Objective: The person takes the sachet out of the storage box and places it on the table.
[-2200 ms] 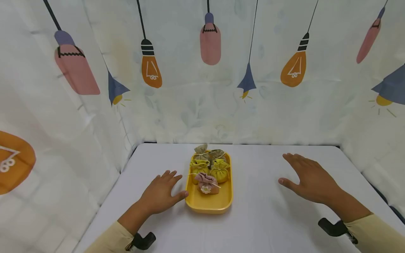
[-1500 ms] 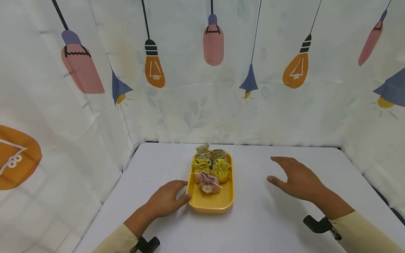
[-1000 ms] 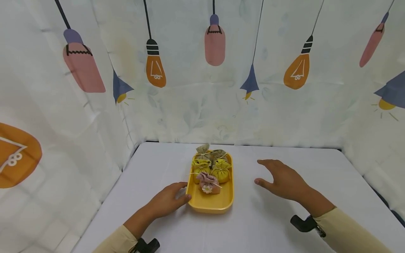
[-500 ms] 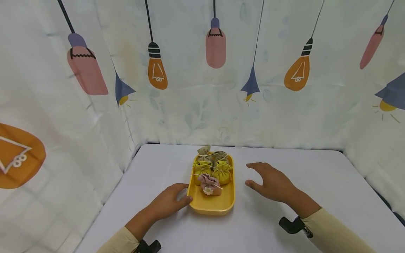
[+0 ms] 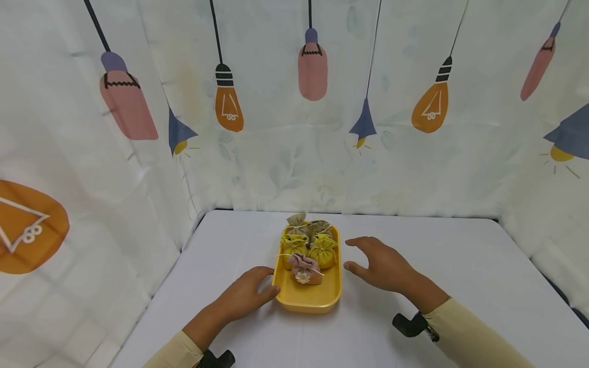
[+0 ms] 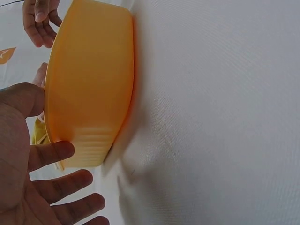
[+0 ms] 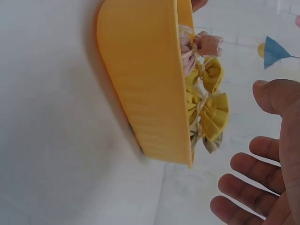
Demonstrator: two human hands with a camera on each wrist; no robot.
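A yellow plastic tray [image 5: 307, 301] stands on the white table. In it sit small drawstring pouches: a pink one [image 5: 311, 277] with a white flower in front, two yellow ones, one of them [image 5: 323, 257] on the right, and two grey-green ones, one [image 5: 296, 225] at the back left. My left hand [image 5: 241, 295] is at the tray's left side; its thumb touches the rim and its index finger the side wall, the other fingers spread free in the left wrist view. My right hand [image 5: 386, 266] hovers right of the tray, apart from it, fingers loosely extended and holding nothing.
The white tabletop [image 5: 414, 225] is bordered by hanging white cloth [image 5: 267, 168] printed with lamps and bulbs at the back and both sides. A black wrist mount [image 5: 409, 324] sits under my right sleeve, another [image 5: 216, 359] under my left.
My right hand has moved left, closer to the tray. My left hand first came to the tray's left edge, then stayed there. Tray and pouches keep their place on the table.
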